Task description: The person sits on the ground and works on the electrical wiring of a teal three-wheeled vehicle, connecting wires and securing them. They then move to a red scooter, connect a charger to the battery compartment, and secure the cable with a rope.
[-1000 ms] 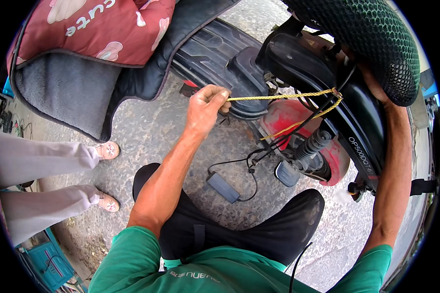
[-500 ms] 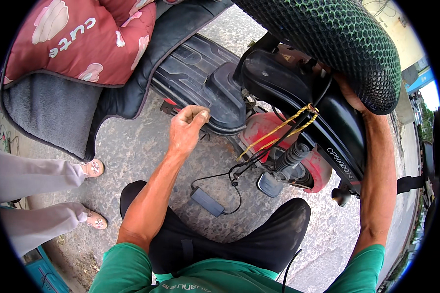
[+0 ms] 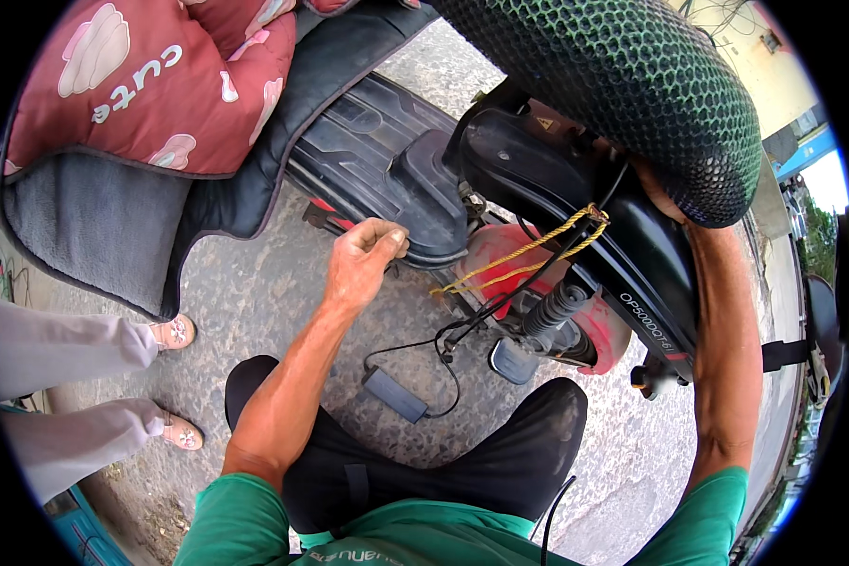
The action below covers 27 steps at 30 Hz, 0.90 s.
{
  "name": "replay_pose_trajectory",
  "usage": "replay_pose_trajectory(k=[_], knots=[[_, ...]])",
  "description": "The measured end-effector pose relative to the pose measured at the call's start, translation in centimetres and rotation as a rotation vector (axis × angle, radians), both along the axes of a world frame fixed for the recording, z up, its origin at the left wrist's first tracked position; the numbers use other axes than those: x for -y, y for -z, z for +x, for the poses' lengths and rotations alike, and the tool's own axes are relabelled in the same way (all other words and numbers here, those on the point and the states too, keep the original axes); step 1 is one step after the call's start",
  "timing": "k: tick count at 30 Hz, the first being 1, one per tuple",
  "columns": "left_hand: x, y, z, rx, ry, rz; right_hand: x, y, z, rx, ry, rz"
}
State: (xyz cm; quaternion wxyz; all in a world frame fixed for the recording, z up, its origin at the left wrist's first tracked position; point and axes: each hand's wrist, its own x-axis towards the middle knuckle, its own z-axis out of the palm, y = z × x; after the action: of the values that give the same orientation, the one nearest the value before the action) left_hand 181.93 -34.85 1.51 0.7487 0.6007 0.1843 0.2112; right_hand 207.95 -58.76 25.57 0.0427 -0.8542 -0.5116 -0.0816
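Observation:
My left hand (image 3: pixel 366 253) is closed, thumb pressed to bent fingers, beside the edge of the electric scooter's black footboard (image 3: pixel 349 151). Whatever it pinches, if anything, is too small to make out. My right hand (image 3: pixel 658 193) reaches under the raised seat (image 3: pixel 623 85), which has a black and green mesh cover; its fingers are hidden there. Between the hands, a yellow rope (image 3: pixel 558 234) is looped round a dark cable on the scooter's black body (image 3: pixel 632 274). The rope's lower end hangs over the red rear wheel area, apart from my left hand.
A small black power box (image 3: pixel 394 394) on a cord lies on the rough ground between my knees. Near it are a pedal (image 3: pixel 514 358) and a shock absorber (image 3: pixel 549 311). A red padded scooter cover (image 3: pixel 189 85) hangs at upper left. Another person's legs (image 3: pixel 75 349) stand at left.
My left hand has moved slightly right and down along the footboard edge, still closed. The rope's lower end has swung left. My right hand stays under the seat; the view has shifted a little.

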Motion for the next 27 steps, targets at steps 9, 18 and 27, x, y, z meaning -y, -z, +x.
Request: replay_pose_trajectory(k=[9,18,27], knots=[[0.4,-0.4,-0.1,-0.021,0.081,-0.007,0.1,0.8,0.0,0.025,0.081,0.004],[0.9,-0.4,0.0,-0.024,0.125,-0.008,-0.3,-0.2,-1.5,0.006,0.152,-0.032],[1.3,-0.4,0.4,-0.009,0.134,-0.036,-0.8,-0.9,-2.9,0.141,0.187,-0.134]])
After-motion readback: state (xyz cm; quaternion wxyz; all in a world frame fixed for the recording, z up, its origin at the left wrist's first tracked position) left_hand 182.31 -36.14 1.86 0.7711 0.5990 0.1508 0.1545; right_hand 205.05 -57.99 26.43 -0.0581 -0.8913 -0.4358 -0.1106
